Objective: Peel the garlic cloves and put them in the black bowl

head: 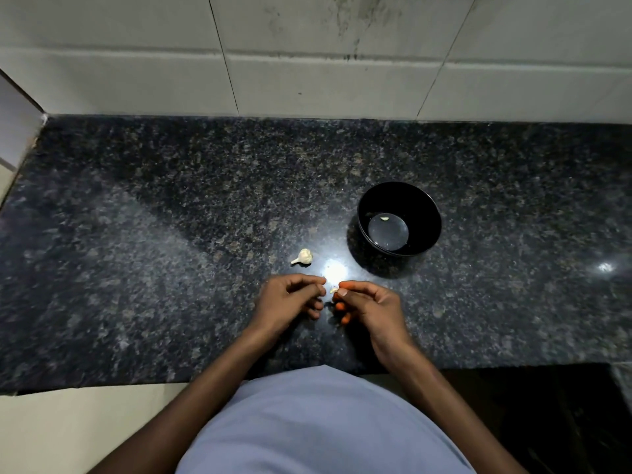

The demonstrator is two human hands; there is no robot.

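Observation:
A small garlic bulb lies on the dark granite counter. To its right stands the black bowl, with one peeled clove on its bottom. Just in front of the bulb, my right hand pinches a small pale garlic clove between thumb and forefinger. My left hand hovers close beside it with curled fingers, its fingertips a short gap from the clove. I cannot see anything held in the left hand.
A white tiled wall rises behind the counter. The counter's front edge runs near my body, with a pale floor at the lower left and a dark recess at the lower right.

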